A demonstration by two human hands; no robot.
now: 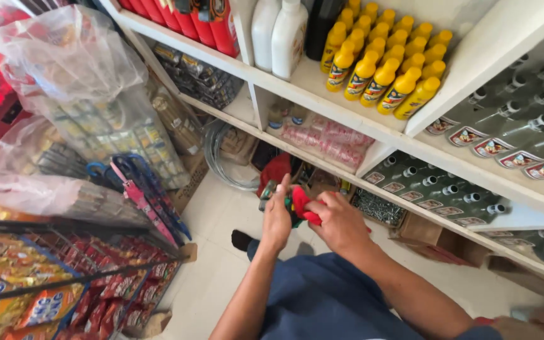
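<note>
Gripping a small can [271, 192] low before the bottom shelf [373, 165], the left hand [276, 221] curls its fingers shut around it; its long axis seems upright. Just right, touching, the right hand [338, 221] pinches a bunched red cloth [301, 203] against the can's side.

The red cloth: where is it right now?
In the head view, the red cloth sits centre frame, gripped by the right hand and pressed against a small can in the left hand, just below the lowest white shelf.
</note>
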